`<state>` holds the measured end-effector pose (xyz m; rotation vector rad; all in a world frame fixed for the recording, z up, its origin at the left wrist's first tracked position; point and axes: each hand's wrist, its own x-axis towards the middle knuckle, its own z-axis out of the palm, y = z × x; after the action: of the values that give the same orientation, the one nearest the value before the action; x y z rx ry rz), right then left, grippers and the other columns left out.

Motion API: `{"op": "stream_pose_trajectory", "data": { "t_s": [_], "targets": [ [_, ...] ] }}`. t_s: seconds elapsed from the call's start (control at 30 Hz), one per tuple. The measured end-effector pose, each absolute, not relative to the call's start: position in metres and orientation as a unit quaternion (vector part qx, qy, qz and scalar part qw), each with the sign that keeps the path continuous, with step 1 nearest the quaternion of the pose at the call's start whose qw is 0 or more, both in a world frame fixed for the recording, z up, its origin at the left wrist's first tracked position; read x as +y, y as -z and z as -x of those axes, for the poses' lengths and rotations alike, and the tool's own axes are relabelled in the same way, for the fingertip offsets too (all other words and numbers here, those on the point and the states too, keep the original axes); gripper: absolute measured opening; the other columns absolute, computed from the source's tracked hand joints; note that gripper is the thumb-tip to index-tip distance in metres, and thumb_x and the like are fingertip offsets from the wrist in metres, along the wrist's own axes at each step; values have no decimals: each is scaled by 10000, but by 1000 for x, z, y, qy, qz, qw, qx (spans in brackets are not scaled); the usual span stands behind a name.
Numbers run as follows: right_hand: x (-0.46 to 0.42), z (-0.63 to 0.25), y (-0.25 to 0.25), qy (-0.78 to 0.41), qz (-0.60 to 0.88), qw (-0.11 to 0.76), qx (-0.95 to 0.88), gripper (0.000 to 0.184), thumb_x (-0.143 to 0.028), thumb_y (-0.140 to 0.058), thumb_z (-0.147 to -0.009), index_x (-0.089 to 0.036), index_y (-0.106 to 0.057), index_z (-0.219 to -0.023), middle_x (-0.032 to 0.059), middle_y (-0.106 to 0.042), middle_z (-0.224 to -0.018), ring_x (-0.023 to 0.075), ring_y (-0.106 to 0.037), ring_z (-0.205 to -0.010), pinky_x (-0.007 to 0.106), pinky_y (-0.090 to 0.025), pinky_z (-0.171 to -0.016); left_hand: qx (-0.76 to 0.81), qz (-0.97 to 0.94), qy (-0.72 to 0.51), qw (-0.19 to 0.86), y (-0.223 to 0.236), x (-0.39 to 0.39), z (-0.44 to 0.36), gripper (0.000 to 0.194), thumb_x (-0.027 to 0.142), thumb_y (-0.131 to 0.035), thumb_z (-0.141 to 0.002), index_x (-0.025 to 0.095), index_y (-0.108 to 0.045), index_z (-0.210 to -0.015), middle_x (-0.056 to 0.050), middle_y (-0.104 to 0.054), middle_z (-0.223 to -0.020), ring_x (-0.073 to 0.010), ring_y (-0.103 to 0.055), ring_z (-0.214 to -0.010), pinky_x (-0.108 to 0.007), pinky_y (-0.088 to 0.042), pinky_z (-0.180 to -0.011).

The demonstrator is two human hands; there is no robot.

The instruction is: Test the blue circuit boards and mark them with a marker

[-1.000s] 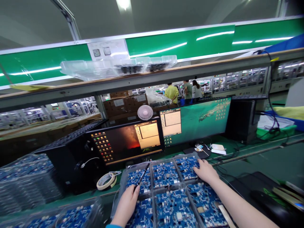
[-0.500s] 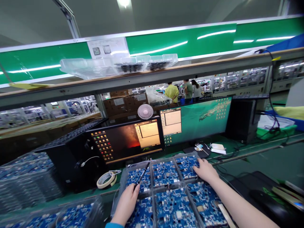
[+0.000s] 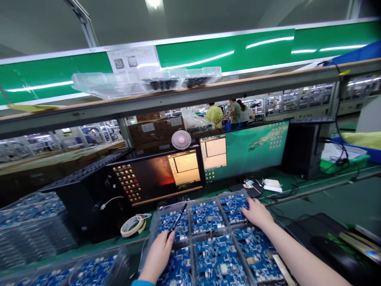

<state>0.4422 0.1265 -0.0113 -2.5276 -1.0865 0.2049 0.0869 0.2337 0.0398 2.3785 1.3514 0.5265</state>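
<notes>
Blue circuit boards sit one to a compartment in a clear plastic tray right under our hands. From our head camera we count six compartments, with the nearest row cut off by the bottom of the view. Our left hand is closed around a slim black pen, which slants up and away from the fingers over the board in the far left compartment. We cannot tell whether the pen touches that board. Our right hand lies open, its fingers spread on the board in the far right compartment and gripping nothing. The two hands are well apart, with the far middle compartment between them.

Just left of our left hand lies a roll of masking tape, and farther left are stacked trays of boards. Ahead of our hands stand two monitors, with a white desk fan above them. Beyond our right hand stands a black computer tower. Well past the bench, three co-workers are on their feet.
</notes>
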Motion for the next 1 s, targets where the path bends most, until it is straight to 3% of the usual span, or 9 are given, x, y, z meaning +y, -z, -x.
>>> {"op": "stream_pose_trajectory", "data": {
  "t_s": [1.0],
  "targets": [
    [126, -443, 11, -78, 901, 184, -384, 535, -437, -379, -732, -181, -379, -1201, 124, -395, -1169, 273, -414, -1044, 380, -371, -788, 475, -840, -191, 182, -36, 237, -86, 366, 425, -299, -806, 152, -535, -869, -94, -593, -912, -225, -536, -899, -308, -369, -800]
  ]
}}
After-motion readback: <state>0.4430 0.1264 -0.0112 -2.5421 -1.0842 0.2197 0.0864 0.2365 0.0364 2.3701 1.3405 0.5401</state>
